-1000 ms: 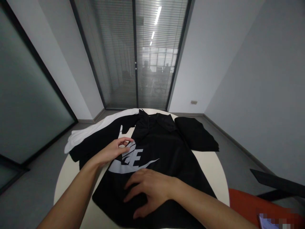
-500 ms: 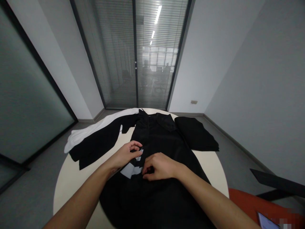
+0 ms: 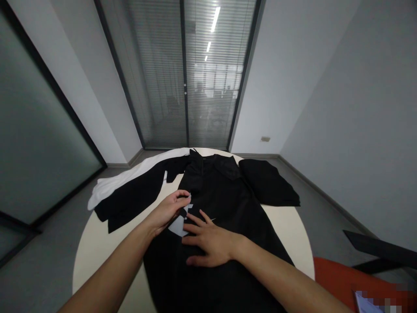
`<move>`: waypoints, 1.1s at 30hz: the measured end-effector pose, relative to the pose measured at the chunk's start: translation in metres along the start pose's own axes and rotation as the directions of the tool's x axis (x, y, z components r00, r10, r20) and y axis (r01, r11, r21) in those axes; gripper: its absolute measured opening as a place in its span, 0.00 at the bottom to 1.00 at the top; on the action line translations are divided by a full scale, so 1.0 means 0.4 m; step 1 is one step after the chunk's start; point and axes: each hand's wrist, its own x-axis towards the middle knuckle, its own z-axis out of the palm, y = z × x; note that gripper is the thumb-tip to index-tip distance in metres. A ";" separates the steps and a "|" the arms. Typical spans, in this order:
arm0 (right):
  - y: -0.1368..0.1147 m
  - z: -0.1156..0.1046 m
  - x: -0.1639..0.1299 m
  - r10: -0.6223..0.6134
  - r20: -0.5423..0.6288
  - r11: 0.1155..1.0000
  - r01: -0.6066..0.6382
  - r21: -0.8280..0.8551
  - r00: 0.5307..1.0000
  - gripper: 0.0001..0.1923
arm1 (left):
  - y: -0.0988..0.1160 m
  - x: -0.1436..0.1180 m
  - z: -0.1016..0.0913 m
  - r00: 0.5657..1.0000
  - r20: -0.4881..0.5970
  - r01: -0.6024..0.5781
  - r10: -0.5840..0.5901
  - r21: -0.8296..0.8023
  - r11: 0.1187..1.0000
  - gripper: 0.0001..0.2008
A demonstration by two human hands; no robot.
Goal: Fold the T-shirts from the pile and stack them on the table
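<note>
A long black garment with light-grey print is spread over the middle of a round cream table. My left hand pinches the garment's left edge near the print, thumb against fingers, and lifts it a little. Lying flat on the black cloth just right of the print, my right hand has its fingers spread and holds nothing. A small white mark shows on the cloth beyond its fingertips. What kind of garment this is I cannot tell.
Another black garment and a white one lie along the table's left side. A folded black cloth rests at the right edge. An orange seat stands at lower right, below a black bar.
My right hand has gone from curled fingers to spread and flat on the cloth. The left hand has shifted slightly left, and the garment's left edge has moved inward to the right.
</note>
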 end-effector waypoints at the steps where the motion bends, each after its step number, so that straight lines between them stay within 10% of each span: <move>1: 0.009 -0.003 0.002 -0.015 -0.031 0.999 0.016 0.031 0.999 0.20 | -0.008 0.002 0.005 1.000 0.017 -0.016 0.015 0.032 0.999 0.30; 4: 0.052 -0.018 0.008 0.141 -0.209 0.980 -0.107 0.167 0.968 0.10 | -0.039 0.008 0.022 0.996 0.081 -0.049 0.036 0.162 0.986 0.27; 8: 0.107 -0.036 0.003 0.448 -0.370 0.885 -0.344 0.313 0.814 0.21 | -0.076 0.014 0.035 0.988 0.157 -0.048 -0.003 0.316 0.947 0.24; 11: 0.126 -0.037 -0.005 0.388 -0.371 0.918 -0.318 0.235 0.844 0.30 | -0.071 -0.001 0.027 0.960 0.278 -0.118 -0.026 0.489 0.864 0.22; 18: 0.143 -0.002 0.000 0.311 -0.420 0.944 -0.329 0.031 0.853 0.16 | 0.027 -0.065 -0.025 0.850 0.439 -0.143 -0.292 0.725 0.673 0.27; 26: 0.172 0.014 0.002 0.381 -0.539 0.924 -0.297 0.240 0.751 0.18 | -0.027 -0.042 -0.011 0.461 0.743 0.131 -0.485 0.483 0.866 0.31; 28: 0.176 0.015 0.000 0.385 -0.533 0.923 -0.295 0.248 0.754 0.19 | -0.038 -0.036 -0.001 0.531 0.726 0.041 -0.438 0.494 0.868 0.28; 30: 0.179 0.013 -0.004 0.385 -0.516 0.922 -0.300 0.243 0.765 0.20 | -0.042 -0.029 0.004 0.697 0.661 -0.180 -0.277 0.536 0.825 0.24; 33: 0.179 0.001 -0.014 0.420 -0.496 0.907 -0.326 0.269 0.760 0.20 | -0.046 -0.012 -0.005 0.827 0.555 -0.488 0.089 0.632 0.602 0.22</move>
